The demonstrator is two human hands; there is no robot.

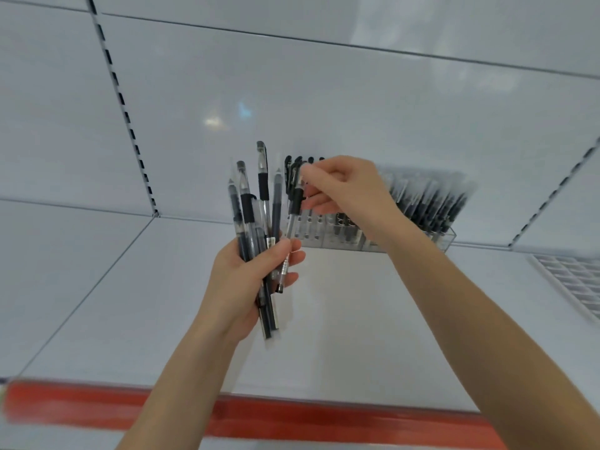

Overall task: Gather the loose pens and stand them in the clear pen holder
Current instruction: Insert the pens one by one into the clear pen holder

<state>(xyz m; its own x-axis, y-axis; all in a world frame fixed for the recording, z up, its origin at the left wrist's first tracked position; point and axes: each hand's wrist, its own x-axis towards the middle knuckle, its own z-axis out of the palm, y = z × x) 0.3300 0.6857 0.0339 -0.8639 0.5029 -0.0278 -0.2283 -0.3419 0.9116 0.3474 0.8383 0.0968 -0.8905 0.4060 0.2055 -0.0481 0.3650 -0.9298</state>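
Note:
My left hand grips a fanned bundle of several black pens upright above the white shelf. My right hand pinches the top end of one black pen from that bundle; its lower end still lies between my left fingers. Behind both hands, against the back wall, stands the clear pen holder, a long tiered rack. Its right part holds several black pens leaning back, and a few more stand at its left behind my right hand. My right wrist hides the holder's middle.
The white shelf has a red price strip along its front edge. A white gridded tray lies at the far right. Slotted uprights run up the white back panel on the left and right.

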